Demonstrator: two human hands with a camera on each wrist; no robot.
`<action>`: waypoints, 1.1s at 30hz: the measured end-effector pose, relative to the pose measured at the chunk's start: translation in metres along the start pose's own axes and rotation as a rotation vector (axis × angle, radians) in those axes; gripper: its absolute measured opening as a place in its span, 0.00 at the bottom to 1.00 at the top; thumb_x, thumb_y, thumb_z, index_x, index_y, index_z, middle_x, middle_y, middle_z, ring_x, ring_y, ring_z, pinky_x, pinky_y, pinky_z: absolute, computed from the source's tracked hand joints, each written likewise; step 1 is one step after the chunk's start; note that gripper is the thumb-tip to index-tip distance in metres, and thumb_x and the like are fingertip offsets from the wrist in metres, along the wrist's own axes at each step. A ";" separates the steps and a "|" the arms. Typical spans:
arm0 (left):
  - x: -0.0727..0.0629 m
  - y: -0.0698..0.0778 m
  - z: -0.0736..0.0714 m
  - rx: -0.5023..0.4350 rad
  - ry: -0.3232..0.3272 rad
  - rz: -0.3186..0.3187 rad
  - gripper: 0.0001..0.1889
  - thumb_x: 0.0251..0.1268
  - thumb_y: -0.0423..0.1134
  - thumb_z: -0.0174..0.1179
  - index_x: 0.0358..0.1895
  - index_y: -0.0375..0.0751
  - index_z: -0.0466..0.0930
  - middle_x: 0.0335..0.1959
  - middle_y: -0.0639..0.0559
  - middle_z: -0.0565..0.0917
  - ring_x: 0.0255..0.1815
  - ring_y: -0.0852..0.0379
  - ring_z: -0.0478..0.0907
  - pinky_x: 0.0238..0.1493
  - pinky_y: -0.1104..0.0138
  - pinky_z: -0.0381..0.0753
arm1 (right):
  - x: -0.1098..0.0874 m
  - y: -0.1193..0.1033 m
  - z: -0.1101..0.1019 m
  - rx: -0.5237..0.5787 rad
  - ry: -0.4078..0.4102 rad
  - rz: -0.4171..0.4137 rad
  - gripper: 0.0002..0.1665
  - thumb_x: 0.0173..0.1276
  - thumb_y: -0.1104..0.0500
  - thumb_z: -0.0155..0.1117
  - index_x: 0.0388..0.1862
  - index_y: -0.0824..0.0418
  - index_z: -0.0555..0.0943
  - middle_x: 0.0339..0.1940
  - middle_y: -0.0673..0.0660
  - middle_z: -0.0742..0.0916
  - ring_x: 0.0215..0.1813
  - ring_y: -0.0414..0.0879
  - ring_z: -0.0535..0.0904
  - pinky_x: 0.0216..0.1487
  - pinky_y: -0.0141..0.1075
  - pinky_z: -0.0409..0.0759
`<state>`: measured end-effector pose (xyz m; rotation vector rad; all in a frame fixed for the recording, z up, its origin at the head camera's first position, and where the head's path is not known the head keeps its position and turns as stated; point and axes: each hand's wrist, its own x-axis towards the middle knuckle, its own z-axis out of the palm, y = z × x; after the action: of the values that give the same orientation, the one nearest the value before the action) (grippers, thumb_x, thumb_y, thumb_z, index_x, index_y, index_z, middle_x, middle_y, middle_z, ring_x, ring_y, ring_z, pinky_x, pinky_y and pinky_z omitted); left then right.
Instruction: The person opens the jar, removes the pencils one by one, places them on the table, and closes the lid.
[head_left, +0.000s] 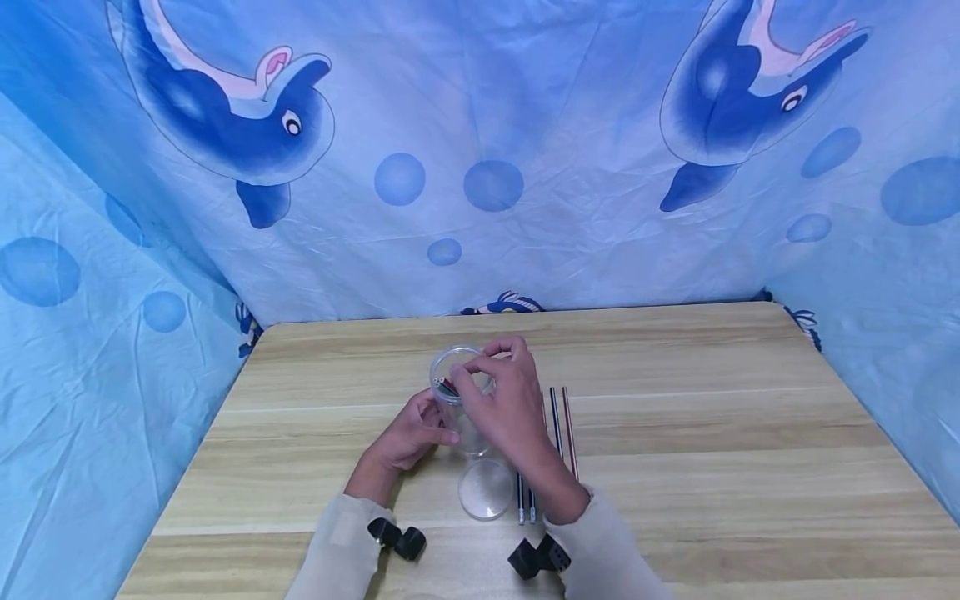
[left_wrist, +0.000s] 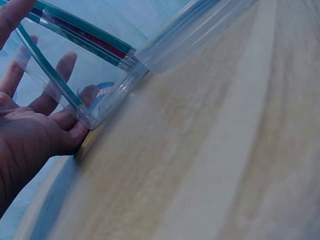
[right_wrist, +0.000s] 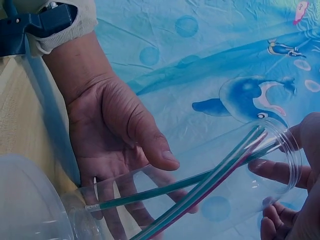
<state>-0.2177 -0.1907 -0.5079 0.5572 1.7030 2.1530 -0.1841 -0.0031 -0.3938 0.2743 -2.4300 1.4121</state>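
My left hand [head_left: 408,432] holds a clear plastic jar [head_left: 468,429] from its left side, its thumb and fingers around the wall. Inside the jar, green and red pencils [right_wrist: 192,192] lean across one another. Metal-banded pencil ends rest near its base [left_wrist: 120,92] in the left wrist view. My right hand [head_left: 504,396] is at the open mouth; its thumb and finger pinch the upper end of a green pencil, partly hidden by the rim [right_wrist: 292,155]. A round clear lid [head_left: 486,489] lies on the table just in front of the jar.
Several dark and reddish pencils [head_left: 569,425] lie on the wooden table [head_left: 712,467], partly under my right forearm. Behind the table's far edge hangs a blue dolphin-print cloth [head_left: 450,100], which also covers both sides. A black camera mount [head_left: 540,557] sits on the right sleeve.
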 end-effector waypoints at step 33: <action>0.000 0.000 0.001 -0.002 0.016 -0.009 0.46 0.44 0.30 0.75 0.73 0.37 0.65 0.73 0.46 0.68 0.77 0.52 0.57 0.76 0.58 0.50 | 0.001 0.000 -0.006 0.158 0.058 -0.096 0.18 0.72 0.52 0.59 0.28 0.61 0.86 0.50 0.57 0.79 0.53 0.50 0.73 0.49 0.45 0.75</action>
<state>-0.2174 -0.1899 -0.5077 0.5325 1.7082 2.1582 -0.1845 0.0019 -0.3907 0.3760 -2.2318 1.5489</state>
